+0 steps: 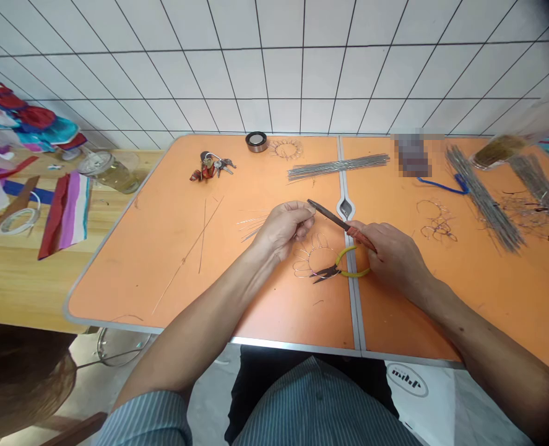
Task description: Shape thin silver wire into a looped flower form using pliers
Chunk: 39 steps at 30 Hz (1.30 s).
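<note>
My right hand (392,257) is closed around the reddish handle of a long-nosed tool (328,214); its dark, narrow end points up and left. That tip reaches the pinched fingers of my left hand (287,228). A thin wire seems to be in the left fingers, but it is too fine to make out fully. Just below my hands lies a ring of looped wire (302,263) on the orange table. Yellow-handled pliers (332,271), jaws apart, overlap its right side. Several loose wires (250,232) lie beside my left wrist.
Wire bundles (339,166) lie at the back and right (485,201). Keys (213,166), a tape roll (256,142) and another wire ring (286,149) are toward the wall. Tangled wire (436,229) lies at right. Ribbons (65,214) and a jar (109,172) occupy the wooden table.
</note>
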Available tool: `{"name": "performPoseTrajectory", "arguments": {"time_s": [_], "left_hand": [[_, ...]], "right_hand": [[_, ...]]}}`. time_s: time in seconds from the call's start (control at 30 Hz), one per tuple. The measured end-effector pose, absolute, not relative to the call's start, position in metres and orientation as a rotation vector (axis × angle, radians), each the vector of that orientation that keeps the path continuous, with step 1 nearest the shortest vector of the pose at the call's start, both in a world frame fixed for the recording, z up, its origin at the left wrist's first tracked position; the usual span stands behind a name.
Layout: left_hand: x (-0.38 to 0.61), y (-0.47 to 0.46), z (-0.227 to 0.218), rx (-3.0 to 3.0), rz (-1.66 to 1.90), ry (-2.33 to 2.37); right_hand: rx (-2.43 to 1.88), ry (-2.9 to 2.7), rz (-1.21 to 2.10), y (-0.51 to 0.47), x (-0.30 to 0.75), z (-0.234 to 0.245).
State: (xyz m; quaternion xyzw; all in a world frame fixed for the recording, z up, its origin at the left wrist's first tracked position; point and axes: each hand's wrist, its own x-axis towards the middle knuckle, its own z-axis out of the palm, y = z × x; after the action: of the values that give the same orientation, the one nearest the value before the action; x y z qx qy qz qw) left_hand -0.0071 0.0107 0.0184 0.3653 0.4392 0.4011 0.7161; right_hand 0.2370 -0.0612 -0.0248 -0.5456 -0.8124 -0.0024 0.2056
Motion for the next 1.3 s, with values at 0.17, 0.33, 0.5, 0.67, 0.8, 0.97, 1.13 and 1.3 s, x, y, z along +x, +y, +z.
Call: {"name": "performPoseTrajectory", "arguments": {"time_s": [0.17,0.33,0.5,0.67,0.8,0.97,1.13,1.3], "left_hand": [[-0.007,0.01,0.017,0.817,0.888,0.973],[-0.007,0.011,0.017,0.815,0.886,0.976],[-0.007,0.011,0.02,0.8,0.889,0.977],[-0.008,0.011,0.021,0.756,0.877,0.938],[-0.011,0.012,0.02,0.706,0.848,0.855],[-0.014,0.013,0.022,0.606,0.725,0.729],[-0.014,0.01,0.028,0.553,0.646,0.636],[-0.013,0.007,0.024,0.621,0.637,0.622]], "right_hand": [[-1.537,-2.276,-0.017,-0.062,0.236,-0.023],[-1.563,-2.272,-0.002,-0.062,0.237,-0.024],[-1.558,-2.259,-0.018,-0.062,0.236,-0.028],[-1.701,-2.173,0.046,-0.063,0.233,-0.022],[-1.821,-2.08,0.191,-0.06,0.235,-0.009],[-2.016,-1.999,0.219,-0.055,0.243,0.004],[-2.261,-1.97,0.069,-0.049,0.261,0.007],[-2.415,-1.946,-0.049,-0.043,0.279,0.005]]}}
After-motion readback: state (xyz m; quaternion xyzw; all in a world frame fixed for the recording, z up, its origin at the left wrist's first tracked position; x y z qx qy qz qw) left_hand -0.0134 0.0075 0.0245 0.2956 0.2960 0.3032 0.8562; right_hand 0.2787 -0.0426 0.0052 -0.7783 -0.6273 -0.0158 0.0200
